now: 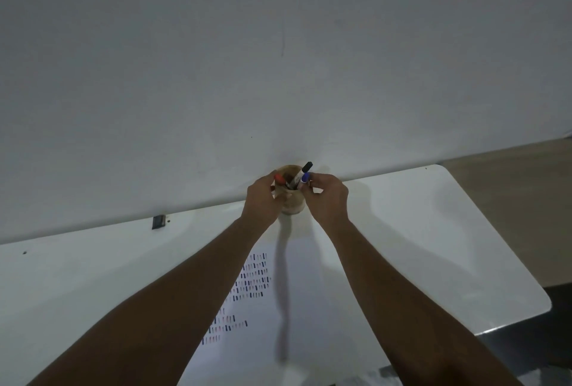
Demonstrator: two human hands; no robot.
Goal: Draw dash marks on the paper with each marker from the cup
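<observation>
A tan cup (292,204) stands at the far edge of the white table, against the wall. It holds a red-capped marker (279,178), a black-capped marker (306,167) and a blue-capped marker (305,178). My left hand (263,197) wraps the cup's left side, its fingers by the red cap. My right hand (329,197) pinches the blue-capped marker at the cup's right rim. The white paper (297,308) lies nearer to me between my forearms, with several rows of short dark and reddish dash marks (250,280) on its left part.
The white table (433,231) ends in a rounded corner at the right, with floor beyond. A grey-white wall (278,60) rises just behind the cup. A small dark clip (158,221) sits at the table's back edge on the left.
</observation>
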